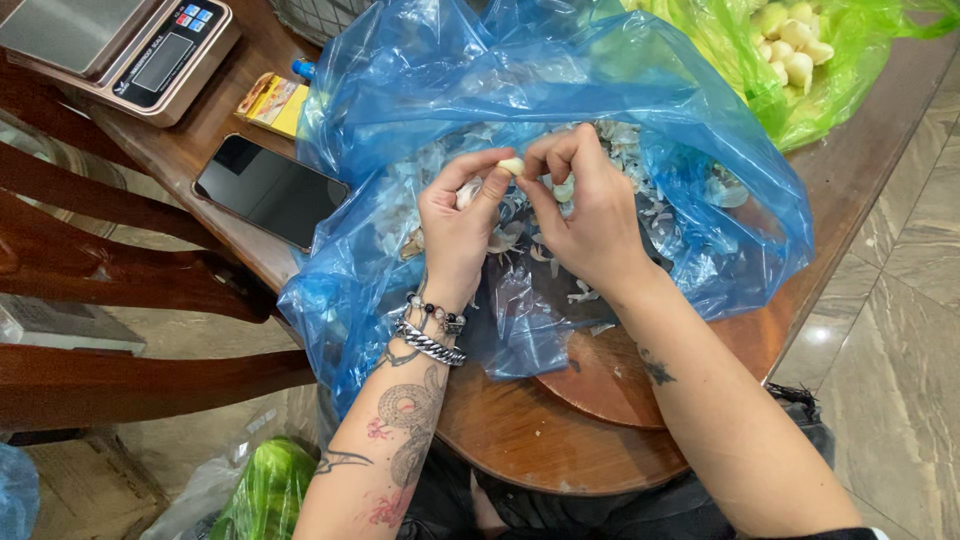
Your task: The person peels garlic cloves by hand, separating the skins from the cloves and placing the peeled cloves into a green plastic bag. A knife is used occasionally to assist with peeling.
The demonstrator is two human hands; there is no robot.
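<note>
Right now you have both hands over the middle of the wooden table (560, 450), working above the blue plastic bag (420, 90) that is spread open there. Your left hand (458, 232) and right hand (590, 205) meet fingertip to fingertip around a single garlic clove (511, 166), both pinching it closed between thumb and fingers, probably so one hand can steady it while the other picks at its skin. Your right hand also seems to tuck a second pale piece lower in the fingers, though it is too hidden to be sure. You hold the clove directly above the pile of papery skins (620, 140) in the bag, which looks like a way to let the loose skin fall where it is already gathered. Toward the far right corner a green plastic bag (850, 70) holds peeled cloves (790, 40), well apart from the peelings. Near the left edge lies a dark phone (268, 190), face up just beside the blue bag, with a small yellow box (272, 102) behind it and a kitchen scale (130, 45) at the far left corner.
</note>
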